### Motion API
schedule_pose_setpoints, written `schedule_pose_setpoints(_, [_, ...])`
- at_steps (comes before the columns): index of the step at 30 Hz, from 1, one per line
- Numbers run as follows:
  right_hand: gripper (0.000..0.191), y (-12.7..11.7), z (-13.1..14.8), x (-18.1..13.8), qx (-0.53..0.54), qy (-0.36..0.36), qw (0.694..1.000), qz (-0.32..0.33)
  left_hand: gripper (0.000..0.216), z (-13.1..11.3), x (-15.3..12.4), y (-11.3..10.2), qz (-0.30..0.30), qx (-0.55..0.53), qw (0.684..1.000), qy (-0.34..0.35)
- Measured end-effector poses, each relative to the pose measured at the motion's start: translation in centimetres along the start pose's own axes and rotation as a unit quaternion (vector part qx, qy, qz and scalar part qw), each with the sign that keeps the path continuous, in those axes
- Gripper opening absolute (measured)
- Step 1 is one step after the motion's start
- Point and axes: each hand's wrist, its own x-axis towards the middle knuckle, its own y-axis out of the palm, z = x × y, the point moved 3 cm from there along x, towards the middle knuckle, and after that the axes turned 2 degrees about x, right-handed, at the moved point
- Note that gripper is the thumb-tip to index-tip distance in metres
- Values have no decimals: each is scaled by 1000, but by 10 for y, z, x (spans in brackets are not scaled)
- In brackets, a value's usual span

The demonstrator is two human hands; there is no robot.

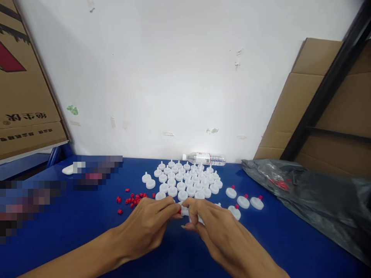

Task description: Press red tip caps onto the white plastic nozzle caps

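Note:
My left hand (pixel 149 220) pinches a small red cap (pixel 179 211) between thumb and forefinger. Facing it, my right hand (pixel 216 224) closes round a white nozzle lid (pixel 184 211), mostly hidden by the fingers. The red cap meets the lid's spout; how far it sits on the spout cannot be made out. Just beyond my hands lie many white nozzle lids (pixel 182 185), spouts mostly up. Loose red caps (pixel 135 199) are scattered to the left. Several lids with red tips (pixel 243 201) lie on the right.
A clear plastic bottle (pixel 204 158) lies against the white wall at the back of the blue table (pixel 95 224). A dark plastic bag (pixel 307 200) covers the right side, with a clear bag of red pieces (pixel 279 183) on it. A white object (pixel 68 170) lies far left.

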Motion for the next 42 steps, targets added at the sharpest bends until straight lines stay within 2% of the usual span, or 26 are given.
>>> schedule_pose_setpoints(3, [40,2,2,0,-2,-11,1000,-12,25,-2,1,-3,33,-26,999,-20])
schedule_pose_setpoints(8, [33,4,2,1,13,-33,999,1,26,-2,2,-7,80,-43,995,-32])
schedule_pose_setpoints(10, [30,4,3,1,22,-39,999,8,25,-1,3,-8,79,-42,996,-21])
schedule_pose_setpoints(13, [25,-2,3,0,17,-43,999,12,17,0,8,-13,47,-19,998,28])
schedule_pose_setpoints(15, [18,-11,-1,-1,9,-32,999,4,11,2,12,-17,39,3,998,43])
schedule_pose_setpoints(18, [5,-28,-20,-6,-13,21,999,-26,15,10,16,-20,87,56,994,21])
schedule_pose_setpoints(22, [24,-50,-65,-14,-59,130,988,-63,14,23,15,-18,196,119,973,2])
schedule_pose_setpoints(24, [31,-55,-84,-17,-66,160,983,-55,11,27,12,-15,230,135,964,4])
schedule_pose_setpoints(27, [41,-54,-101,-22,-51,196,979,-12,11,28,9,-10,252,158,955,15])
schedule_pose_setpoints(31, [53,-46,-106,-27,-28,233,972,22,11,27,4,-5,259,181,948,43])
schedule_pose_setpoints(38, [52,-42,-106,-29,-38,213,976,25,12,31,2,-2,238,193,950,55])
schedule_pose_setpoints(42, [44,-50,-100,-25,-79,163,983,-25,11,29,2,-2,232,198,950,62])
